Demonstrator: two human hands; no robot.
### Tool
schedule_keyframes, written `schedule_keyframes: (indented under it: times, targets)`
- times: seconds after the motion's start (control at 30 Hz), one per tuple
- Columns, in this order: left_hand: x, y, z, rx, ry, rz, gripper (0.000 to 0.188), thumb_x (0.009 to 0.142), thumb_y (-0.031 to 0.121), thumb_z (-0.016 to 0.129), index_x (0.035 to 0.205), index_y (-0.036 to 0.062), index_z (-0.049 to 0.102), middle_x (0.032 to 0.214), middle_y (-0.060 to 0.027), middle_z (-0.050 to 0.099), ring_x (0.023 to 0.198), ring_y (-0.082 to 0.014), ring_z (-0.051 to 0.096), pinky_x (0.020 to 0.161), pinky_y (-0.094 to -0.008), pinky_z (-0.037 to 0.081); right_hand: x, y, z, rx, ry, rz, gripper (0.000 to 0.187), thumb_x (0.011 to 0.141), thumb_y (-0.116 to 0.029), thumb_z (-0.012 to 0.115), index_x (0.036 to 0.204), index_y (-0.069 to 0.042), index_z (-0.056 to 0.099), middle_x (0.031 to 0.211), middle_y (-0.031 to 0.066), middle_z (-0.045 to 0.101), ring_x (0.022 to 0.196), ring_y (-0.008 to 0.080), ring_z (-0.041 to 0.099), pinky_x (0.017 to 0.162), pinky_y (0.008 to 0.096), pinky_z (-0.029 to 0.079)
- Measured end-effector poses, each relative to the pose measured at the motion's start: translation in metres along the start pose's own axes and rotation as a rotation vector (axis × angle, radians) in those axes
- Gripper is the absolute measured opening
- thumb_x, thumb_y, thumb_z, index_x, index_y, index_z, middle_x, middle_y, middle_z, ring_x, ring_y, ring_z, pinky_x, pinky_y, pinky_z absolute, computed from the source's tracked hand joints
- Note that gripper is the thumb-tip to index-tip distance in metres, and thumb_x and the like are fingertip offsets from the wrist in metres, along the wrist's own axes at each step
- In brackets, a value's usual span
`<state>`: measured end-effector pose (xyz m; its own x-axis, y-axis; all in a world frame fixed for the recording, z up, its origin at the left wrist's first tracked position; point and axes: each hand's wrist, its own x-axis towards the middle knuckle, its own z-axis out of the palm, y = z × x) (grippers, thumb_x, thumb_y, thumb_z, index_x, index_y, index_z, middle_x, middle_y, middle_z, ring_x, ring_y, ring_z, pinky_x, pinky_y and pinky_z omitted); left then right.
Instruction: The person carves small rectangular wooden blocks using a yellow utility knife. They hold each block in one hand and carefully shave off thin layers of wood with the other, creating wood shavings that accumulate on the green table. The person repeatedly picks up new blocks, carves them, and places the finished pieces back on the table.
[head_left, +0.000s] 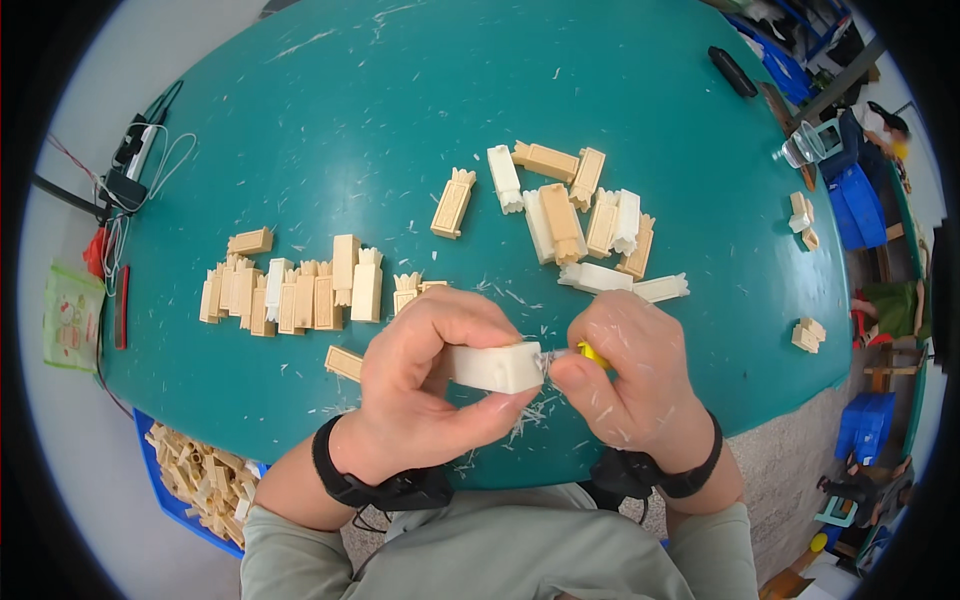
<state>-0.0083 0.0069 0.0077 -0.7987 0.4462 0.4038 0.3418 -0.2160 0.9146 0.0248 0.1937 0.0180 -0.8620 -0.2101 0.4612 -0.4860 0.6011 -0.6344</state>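
My left hand [425,385] grips a white plastic block [497,367] just above the near edge of the green table [380,120]. My right hand [630,385] is closed around a small tool with a yellow handle [592,352], its tip against the block's right end. Thin white shavings [525,420] hang and lie below the block. A row of tan and white blocks [290,290] stands to the left of my hands. Another heap of similar blocks [585,215] lies behind my right hand. Both wrists wear black bands.
A blue tray of tan blocks [200,485] sits on the floor at lower left. Cables and a power strip [135,160] lie at the table's left edge. A clear cup [805,145] and a few loose blocks [805,225] are at the right; blue crates [860,205] stand beyond.
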Motion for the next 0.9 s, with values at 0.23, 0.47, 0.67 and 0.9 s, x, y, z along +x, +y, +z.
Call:
schedule_keyframes:
  times: [0.23, 0.47, 0.67, 0.9]
  targets:
    - [-0.002, 0.011, 0.008, -0.008, -0.339, 0.001, 0.027, 0.072, 0.007, 0.072, 0.095, 0.0013, 0.059, 0.092, -0.0127, 0.061, 0.085, -0.0234, 0.058, 0.073, -0.0317, 0.046, 0.005, 0.006, -0.002, 0.011, 0.043, 0.270, 0.029, 0.085, -0.026, 0.059, 0.069, -0.003, 0.050, 0.058, 0.0106, 0.044, 0.053, 0.0282, 0.046, 0.047, 0.0362, 0.036]
    - [0.009, 0.011, 0.001, -0.212, -0.022, -0.252, 0.037, 0.075, 0.005, 0.069, 0.107, 0.0007, 0.051, 0.101, -0.0068, 0.051, 0.087, -0.0132, 0.052, 0.075, -0.0267, 0.043, 0.003, -0.002, -0.001, 0.175, -0.019, 0.263, 0.030, 0.085, -0.026, 0.058, 0.068, -0.003, 0.051, 0.060, 0.0109, 0.047, 0.054, 0.0276, 0.047, 0.048, 0.0340, 0.037]
    - [0.001, -0.007, -0.008, -0.038, -0.089, -0.068, 0.041, 0.072, -0.002, 0.070, 0.106, 0.0023, 0.049, 0.099, -0.0059, 0.050, 0.087, -0.0110, 0.050, 0.074, -0.0242, 0.043, 0.000, -0.001, -0.001, 0.193, -0.036, 0.170, 0.029, 0.081, -0.026, 0.063, 0.068, -0.003, 0.052, 0.060, 0.0102, 0.049, 0.053, 0.0274, 0.048, 0.048, 0.0341, 0.038]
    - [0.006, 0.005, 0.001, -0.062, -0.037, -0.239, 0.032, 0.078, 0.010, 0.068, 0.099, 0.0039, 0.046, 0.094, -0.0095, 0.053, 0.084, -0.0155, 0.054, 0.073, -0.0281, 0.045, 0.000, 0.002, -0.005, 0.170, -0.037, 0.038, 0.029, 0.078, -0.027, 0.067, 0.068, -0.004, 0.052, 0.059, 0.0091, 0.049, 0.052, 0.0263, 0.047, 0.046, 0.0329, 0.037]
